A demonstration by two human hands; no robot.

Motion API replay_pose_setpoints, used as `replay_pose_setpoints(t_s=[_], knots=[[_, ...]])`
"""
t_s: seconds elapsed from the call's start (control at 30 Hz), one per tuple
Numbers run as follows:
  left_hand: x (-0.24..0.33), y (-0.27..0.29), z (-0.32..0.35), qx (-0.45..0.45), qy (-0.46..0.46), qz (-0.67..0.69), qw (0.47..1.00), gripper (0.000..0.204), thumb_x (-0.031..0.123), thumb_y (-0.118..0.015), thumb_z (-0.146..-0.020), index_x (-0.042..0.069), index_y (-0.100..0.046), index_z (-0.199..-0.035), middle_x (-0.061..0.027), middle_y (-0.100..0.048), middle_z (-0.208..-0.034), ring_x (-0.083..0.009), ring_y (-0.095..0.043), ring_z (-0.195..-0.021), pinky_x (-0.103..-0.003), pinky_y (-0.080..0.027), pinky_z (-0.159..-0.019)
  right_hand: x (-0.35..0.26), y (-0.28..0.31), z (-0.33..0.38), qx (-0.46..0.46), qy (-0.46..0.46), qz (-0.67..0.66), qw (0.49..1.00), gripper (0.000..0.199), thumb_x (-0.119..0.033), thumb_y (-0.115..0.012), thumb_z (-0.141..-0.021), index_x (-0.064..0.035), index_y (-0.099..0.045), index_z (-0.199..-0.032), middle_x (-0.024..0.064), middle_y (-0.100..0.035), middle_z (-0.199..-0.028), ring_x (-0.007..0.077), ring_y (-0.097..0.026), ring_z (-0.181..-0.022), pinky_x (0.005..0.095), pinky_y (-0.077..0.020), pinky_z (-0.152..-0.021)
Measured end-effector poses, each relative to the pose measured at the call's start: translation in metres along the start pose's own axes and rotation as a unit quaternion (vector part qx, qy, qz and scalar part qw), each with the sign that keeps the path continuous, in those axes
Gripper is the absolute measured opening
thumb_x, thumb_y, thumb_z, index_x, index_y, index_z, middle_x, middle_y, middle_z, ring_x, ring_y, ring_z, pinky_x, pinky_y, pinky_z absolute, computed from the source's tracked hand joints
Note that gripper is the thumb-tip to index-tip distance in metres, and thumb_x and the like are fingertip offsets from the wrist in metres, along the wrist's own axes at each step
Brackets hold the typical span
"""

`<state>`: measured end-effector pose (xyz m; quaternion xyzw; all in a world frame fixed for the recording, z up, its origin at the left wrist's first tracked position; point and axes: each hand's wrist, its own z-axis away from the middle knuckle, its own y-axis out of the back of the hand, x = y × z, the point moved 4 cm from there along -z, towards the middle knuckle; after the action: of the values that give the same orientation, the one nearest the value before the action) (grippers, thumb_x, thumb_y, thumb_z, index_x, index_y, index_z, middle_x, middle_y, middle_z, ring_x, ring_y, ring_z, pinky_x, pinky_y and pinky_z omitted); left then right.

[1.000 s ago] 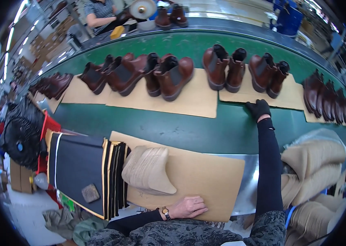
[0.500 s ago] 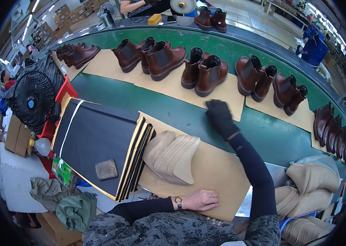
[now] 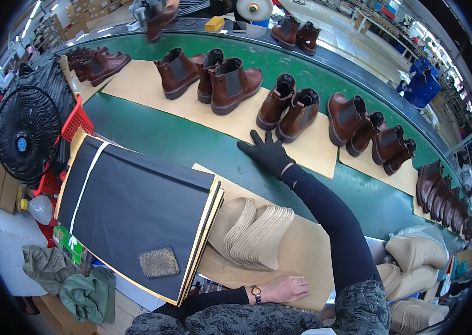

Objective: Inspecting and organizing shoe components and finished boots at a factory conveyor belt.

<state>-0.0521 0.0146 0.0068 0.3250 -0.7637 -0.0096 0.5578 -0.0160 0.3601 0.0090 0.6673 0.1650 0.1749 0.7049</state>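
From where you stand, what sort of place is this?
Most likely a shoe factory or workshop: brown ankle boots stand in a row on cardboard sheets along a green work surface, with stacks of curved tan pieces nearby.

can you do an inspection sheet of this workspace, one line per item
Surface: long green worktop
Job's things: brown boots lined up on cardboard sheets
Clutter: stacked black sheets with a rough block on top; tan curved pieces alongside
Hands: right hand gloved, fingers spread at a cardboard edge, contact unclear; left hand bare, resting on a tan board
Cables: nothing seen
Surroundings: fan and red basket at left; another person across the worktop
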Motion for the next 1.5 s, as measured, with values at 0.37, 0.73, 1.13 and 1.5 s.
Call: replay_pose_setpoints(t_s=[0.37, 0.73, 1.13, 1.5], knots=[[-0.001, -0.001, 0.001, 0.017, -0.019, -0.018, 1.0, 0.015, 0.018, -0.061, -0.09, 0.003, -0.061, -0.086, -0.0092, -0.053, -0.081, -0.0268, -0.057, -0.078, -0.039, -0.05, -0.062, 0.059, -0.011, -0.038, 0.042, -0.08, 0.034, 0.995, 0.05, -0.02, -0.039, -0.098, -0.0243, -0.035, -0.147, 0.0185, -0.031, -0.153, 0.0492, -0.034, -0.136, 0.0701, -0.0283, -0.104], [0.001, -0.002, 0.003, 0.013, -0.045, -0.001, 0.999, 0.017, 0.016, -0.059, -0.092, 0.001, -0.057, -0.086, -0.0121, -0.052, -0.079, -0.0309, -0.055, -0.077, -0.041, -0.048, -0.067, 0.046, -0.008, 0.042, 0.117, -0.098, -0.144, 0.978, 0.041, -0.008, -0.056, -0.084, -0.0109, -0.058, -0.125, 0.019, -0.055, -0.129, 0.0371, -0.053, -0.119, 0.0447, -0.0468, -0.095], [0.017, 0.015, -0.003, 0.018, -0.025, -0.079, 0.996, 0.017, 0.014, -0.065, -0.088, 0.002, -0.06, -0.077, -0.01, -0.056, -0.073, -0.0272, -0.058, -0.069, -0.038, -0.05, -0.064, 0.056, -0.01, 0.306, 0.345, -0.332, -0.229, 0.847, 0.025, -0.021, -0.065, -0.087, -0.0052, -0.068, -0.106, 0.0146, -0.068, -0.105, 0.0327, -0.064, -0.099, 0.042, -0.0509, -0.085], [0.024, 0.007, -0.015, -0.022, 0.007, -0.121, 0.992, 0.013, 0.011, -0.07, -0.084, 0.003, -0.063, -0.077, -0.0094, -0.058, -0.071, -0.0272, -0.059, -0.066, -0.037, -0.05, -0.06, 0.061, -0.014, 0.327, 0.397, -0.358, -0.207, 0.82, 0.025, -0.024, -0.067, -0.084, -0.0089, -0.07, -0.104, 0.0123, -0.068, -0.1, 0.0317, -0.064, -0.093, 0.0431, -0.0504, -0.082]])
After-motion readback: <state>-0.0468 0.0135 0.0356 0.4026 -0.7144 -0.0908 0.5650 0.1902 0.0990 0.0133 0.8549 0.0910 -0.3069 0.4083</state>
